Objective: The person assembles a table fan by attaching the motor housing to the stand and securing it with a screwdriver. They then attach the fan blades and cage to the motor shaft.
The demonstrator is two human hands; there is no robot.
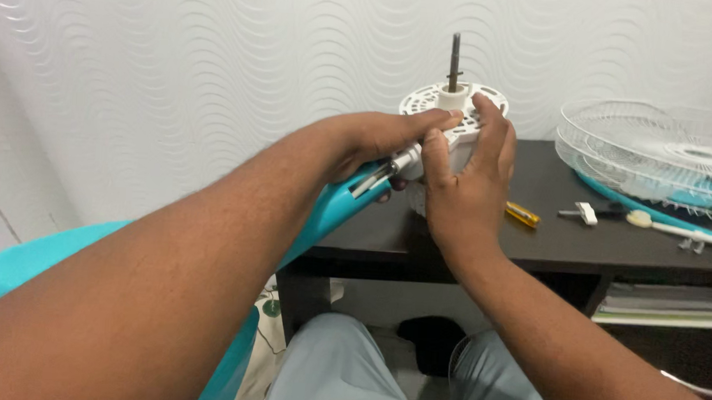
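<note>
Both hands, left hand and right hand, clasp (palms inward) the motor housing.

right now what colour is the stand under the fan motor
Teal stand, under the white motor housing; the head view shows it best.

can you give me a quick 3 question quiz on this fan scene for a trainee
1. True or false: both hands touch the white motor housing.
2. What sticks up from the housing's top? A) metal shaft B) cable C) blade
3. What lies on the desk at far right?

Key:
1. True: left hand and right hand are both on it.
2. A, the metal shaft.
3. The fan grilles, stacked.
</note>
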